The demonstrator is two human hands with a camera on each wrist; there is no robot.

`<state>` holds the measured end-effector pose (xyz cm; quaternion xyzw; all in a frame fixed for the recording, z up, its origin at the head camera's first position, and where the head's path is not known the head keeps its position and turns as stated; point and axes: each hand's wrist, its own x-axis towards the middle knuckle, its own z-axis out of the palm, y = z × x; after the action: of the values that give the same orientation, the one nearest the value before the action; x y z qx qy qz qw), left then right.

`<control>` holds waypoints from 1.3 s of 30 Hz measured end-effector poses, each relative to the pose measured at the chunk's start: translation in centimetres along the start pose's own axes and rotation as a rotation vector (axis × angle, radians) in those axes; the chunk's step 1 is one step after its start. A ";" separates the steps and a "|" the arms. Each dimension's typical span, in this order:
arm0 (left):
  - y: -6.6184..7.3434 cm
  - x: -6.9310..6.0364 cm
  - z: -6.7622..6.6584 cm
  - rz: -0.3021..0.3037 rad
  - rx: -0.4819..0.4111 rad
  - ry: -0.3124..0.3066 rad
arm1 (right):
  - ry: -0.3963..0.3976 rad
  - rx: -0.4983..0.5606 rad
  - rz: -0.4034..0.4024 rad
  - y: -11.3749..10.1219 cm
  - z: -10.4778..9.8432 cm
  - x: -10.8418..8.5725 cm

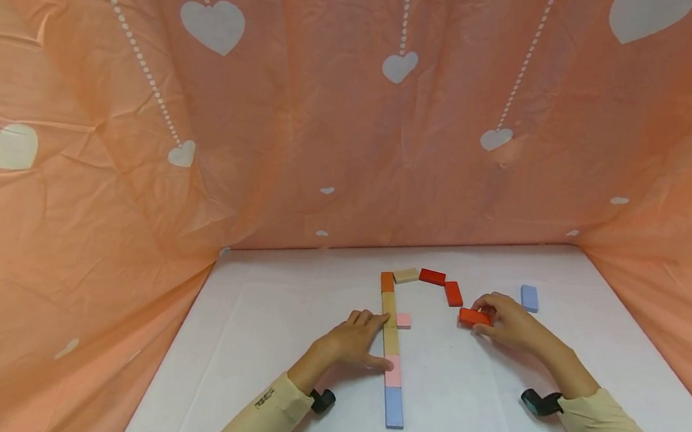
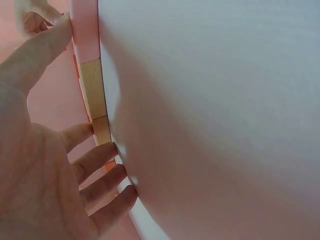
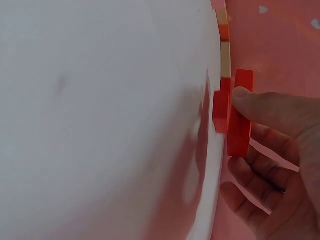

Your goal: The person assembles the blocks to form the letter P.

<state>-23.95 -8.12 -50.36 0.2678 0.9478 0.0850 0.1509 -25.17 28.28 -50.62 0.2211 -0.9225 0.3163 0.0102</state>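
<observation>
My right hand [image 1: 506, 319] pinches a red block [image 3: 243, 112] between thumb and fingers, lifted a little above the table in the right wrist view. My left hand [image 1: 352, 340] spreads along a straight column of blocks. Its thumb touches a pink block [image 1: 393, 371], and a fingertip rests at the wooden blocks [image 1: 392, 340] farther up. A blue block [image 1: 394, 407] ends the column near me, an orange block [image 1: 387, 282] the far end. From there a pale wooden block [image 1: 406, 276], a red block [image 1: 433, 276] and another red block [image 1: 453, 294] curve right, towards the held one.
A pink block [image 1: 403, 320] lies against the column's right side. Farther right, a separate blue block [image 1: 529, 298] lies beyond my right hand. All rest on a white-covered table [image 1: 250, 317], with a peach heart-patterned curtain [image 1: 303, 137] behind and along the sides.
</observation>
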 end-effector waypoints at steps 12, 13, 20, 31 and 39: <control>0.0 0.0 0.0 0.001 0.003 0.001 | -0.032 -0.046 -0.066 -1.7 1.2 2.1; 0.0 0.0 0.0 0.000 0.003 0.002 | -0.035 -0.049 -0.071 -1.8 1.3 2.3; 0.2 -0.1 -0.1 -0.014 0.010 -0.003 | -0.045 -0.078 -0.098 -2.5 2.2 3.2; 0.4 0.0 0.0 -0.033 0.009 0.002 | -0.087 -0.121 -0.092 -3.6 3.7 4.4; 0.2 0.1 0.1 -0.005 0.024 0.018 | -0.107 -0.137 -0.130 -3.9 4.3 5.1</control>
<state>-23.91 -7.94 -50.39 0.2665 0.9507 0.0757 0.1395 -27.63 20.96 -50.98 0.2957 -0.9249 0.2392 -0.0034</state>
